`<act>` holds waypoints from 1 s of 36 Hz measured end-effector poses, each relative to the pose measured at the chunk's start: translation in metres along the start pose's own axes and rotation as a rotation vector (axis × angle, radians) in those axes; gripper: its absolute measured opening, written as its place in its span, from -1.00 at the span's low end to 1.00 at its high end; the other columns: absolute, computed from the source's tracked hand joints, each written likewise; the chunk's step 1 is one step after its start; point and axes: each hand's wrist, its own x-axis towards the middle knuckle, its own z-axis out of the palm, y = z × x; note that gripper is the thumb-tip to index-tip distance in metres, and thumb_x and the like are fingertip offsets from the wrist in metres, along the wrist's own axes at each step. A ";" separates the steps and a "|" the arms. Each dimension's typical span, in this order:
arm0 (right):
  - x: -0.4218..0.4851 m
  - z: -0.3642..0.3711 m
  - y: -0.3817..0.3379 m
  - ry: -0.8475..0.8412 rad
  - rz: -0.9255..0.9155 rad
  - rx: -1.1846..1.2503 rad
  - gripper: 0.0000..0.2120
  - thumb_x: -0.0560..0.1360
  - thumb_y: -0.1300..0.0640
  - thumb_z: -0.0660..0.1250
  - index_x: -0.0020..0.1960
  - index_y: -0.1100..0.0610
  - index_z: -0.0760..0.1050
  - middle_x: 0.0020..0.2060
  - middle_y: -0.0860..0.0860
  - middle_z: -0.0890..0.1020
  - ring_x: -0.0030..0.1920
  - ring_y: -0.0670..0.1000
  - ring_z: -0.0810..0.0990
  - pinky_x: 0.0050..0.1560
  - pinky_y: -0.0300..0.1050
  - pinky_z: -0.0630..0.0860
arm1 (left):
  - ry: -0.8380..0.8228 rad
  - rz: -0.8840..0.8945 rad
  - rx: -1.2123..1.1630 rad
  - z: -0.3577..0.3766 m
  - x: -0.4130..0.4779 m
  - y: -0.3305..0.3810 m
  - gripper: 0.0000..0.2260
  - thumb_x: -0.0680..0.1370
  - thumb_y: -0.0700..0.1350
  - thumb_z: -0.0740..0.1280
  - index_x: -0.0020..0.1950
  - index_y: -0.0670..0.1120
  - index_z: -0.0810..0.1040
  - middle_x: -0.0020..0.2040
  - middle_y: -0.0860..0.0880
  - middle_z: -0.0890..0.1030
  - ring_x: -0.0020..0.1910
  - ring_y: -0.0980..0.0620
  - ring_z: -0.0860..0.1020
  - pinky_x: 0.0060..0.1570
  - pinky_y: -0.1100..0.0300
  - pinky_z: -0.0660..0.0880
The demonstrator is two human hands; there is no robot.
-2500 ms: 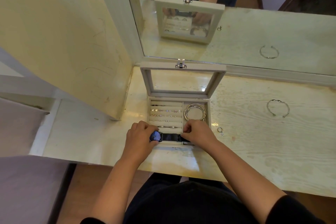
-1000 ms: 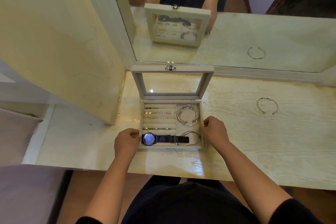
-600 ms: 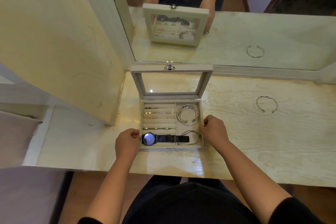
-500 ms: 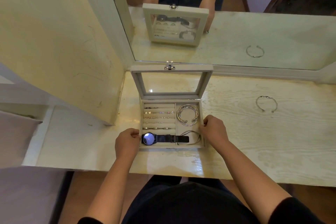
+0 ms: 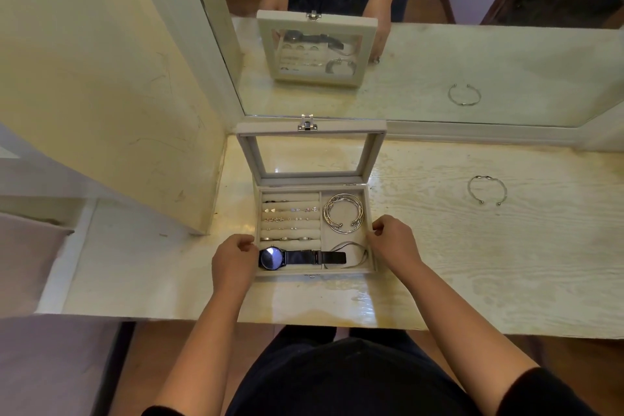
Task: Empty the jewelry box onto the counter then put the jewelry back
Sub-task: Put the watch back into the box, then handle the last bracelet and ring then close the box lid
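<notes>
The cream jewelry box point(image 5: 315, 273) stands open on the counter point(image 5: 472, 263), its glass lid point(image 5: 310, 137) upright against the mirror. A dark watch point(image 5: 287, 258) lies across the front compartment. Silver bangles point(image 5: 342, 213) fill the right one, and a thin silver band point(image 5: 351, 255) lies in front of them. Rings and earrings point(image 5: 290, 219) sit in the padded rolls. My left hand point(image 5: 233, 260) holds the box's left wall with curled fingers. My right hand point(image 5: 393, 243) holds the right wall the same way. One silver bangle point(image 5: 487, 190) lies on the counter to the right.
A mirror point(image 5: 439, 54) runs along the back of the counter; its reflection shows a small ring point(image 5: 376, 60) by my right fingertips. A cream side panel point(image 5: 101, 94) walls off the left. The counter's front edge point(image 5: 304, 322) is just before my body.
Both hands have come off the watch and moved out to the box's two sides. Over the last second nothing has moved.
</notes>
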 end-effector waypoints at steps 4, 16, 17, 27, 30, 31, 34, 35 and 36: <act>-0.002 -0.004 0.001 0.017 -0.009 0.043 -0.77 0.48 0.24 0.24 0.12 0.25 0.51 0.00 0.12 0.60 0.02 0.08 0.54 -0.09 -0.19 0.37 | 0.063 0.047 -0.114 0.003 -0.003 0.012 -0.78 0.50 -0.25 0.23 0.11 -0.12 0.55 -0.06 0.01 0.54 -0.08 0.03 0.47 -0.09 0.20 0.37; -0.010 -0.011 0.003 -0.081 -0.114 0.253 -0.86 0.46 0.31 0.25 -0.05 0.17 0.54 -0.32 -0.12 0.49 -0.28 -0.09 0.48 -0.33 -0.48 0.34 | -0.224 0.116 -0.266 0.036 -0.032 0.050 -0.89 0.50 -0.29 0.29 -0.07 -0.09 0.52 -0.18 -0.03 0.56 -0.08 -0.06 0.55 0.01 0.11 0.47; -0.011 -0.011 0.004 -0.097 -0.109 0.276 -0.86 0.46 0.31 0.24 -0.07 0.16 0.54 -0.32 -0.12 0.50 -0.26 -0.05 0.50 -0.29 -0.42 0.37 | -0.245 0.116 -0.262 0.039 -0.036 0.052 -0.88 0.50 -0.30 0.29 -0.07 -0.10 0.52 -0.17 -0.04 0.56 -0.09 -0.06 0.55 0.02 0.10 0.47; -0.007 -0.026 0.025 -0.099 -0.068 0.410 -0.82 0.47 0.32 0.22 -0.18 0.08 0.48 -0.33 -0.04 0.55 -0.40 -0.10 0.51 -0.49 -0.51 0.35 | -0.381 0.174 -0.215 0.060 -0.057 0.072 -0.86 0.50 -0.32 0.25 -0.05 -0.10 0.52 -0.07 -0.18 0.58 -0.08 -0.09 0.53 -0.01 0.09 0.48; -0.005 -0.030 0.034 -0.081 -0.052 0.404 -0.83 0.47 0.31 0.24 -0.20 0.07 0.47 -0.33 -0.05 0.54 -0.39 -0.10 0.51 -0.51 -0.50 0.33 | -0.398 0.183 -0.181 0.067 -0.060 0.077 -0.86 0.51 -0.31 0.24 -0.04 -0.10 0.52 -0.04 -0.18 0.60 -0.04 -0.11 0.55 0.08 0.06 0.48; -0.004 -0.031 0.038 -0.066 -0.042 0.398 -0.83 0.47 0.32 0.25 -0.20 0.07 0.47 -0.33 -0.05 0.53 -0.38 -0.09 0.51 -0.49 -0.48 0.35 | -0.404 0.185 -0.172 0.070 -0.061 0.079 -0.87 0.51 -0.31 0.24 -0.03 -0.12 0.53 -0.05 -0.17 0.60 -0.04 -0.11 0.56 0.09 0.05 0.48; 0.000 -0.038 0.051 -0.015 -0.013 0.324 -0.85 0.46 0.32 0.23 -0.15 0.09 0.46 -0.31 -0.04 0.51 -0.30 0.01 0.52 -0.34 -0.30 0.39 | -0.426 0.210 -0.127 0.081 -0.063 0.083 -0.88 0.51 -0.28 0.25 -0.01 -0.14 0.54 -0.09 -0.12 0.59 -0.06 -0.12 0.57 0.05 0.05 0.49; 0.001 -0.040 0.056 -0.004 -0.010 0.297 -0.85 0.46 0.32 0.22 -0.13 0.09 0.46 -0.31 -0.05 0.50 -0.26 0.04 0.52 -0.31 -0.28 0.38 | -0.434 0.225 -0.108 0.085 -0.063 0.084 -0.88 0.51 -0.27 0.25 -0.04 -0.10 0.53 -0.10 -0.10 0.59 -0.05 -0.11 0.57 0.01 0.07 0.49; 0.002 -0.042 0.060 0.002 -0.010 0.277 -0.85 0.46 0.32 0.21 -0.11 0.09 0.46 -0.32 -0.06 0.49 -0.24 0.04 0.52 -0.30 -0.28 0.37 | -0.443 0.238 -0.094 0.089 -0.064 0.085 -0.89 0.51 -0.26 0.26 -0.06 -0.07 0.52 -0.11 -0.09 0.58 -0.05 -0.10 0.58 -0.04 0.11 0.49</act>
